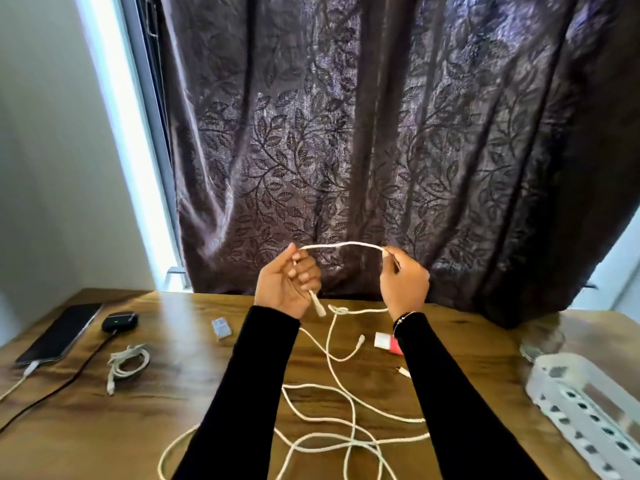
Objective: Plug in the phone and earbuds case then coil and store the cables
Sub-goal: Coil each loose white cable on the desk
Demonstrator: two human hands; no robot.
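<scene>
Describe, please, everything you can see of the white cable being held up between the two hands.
The white cable looks braided. The left hand grips its connector end, the plug hanging below the fingers; the right hand pinches it further along, leaving a shallow arch between them. The rest appears to drop to the wooden table in loose, tangled loops.

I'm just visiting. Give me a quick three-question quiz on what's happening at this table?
1. True or false: the phone has a cable plugged in.
2. What does the left hand grip?
A. white cable
B. earbuds case
C. white basket
3. Fill in: a coiled cable lies on the ______ table.

Key: 1 true; 2 A, and the right hand pinches it too; 3 wooden.
</scene>
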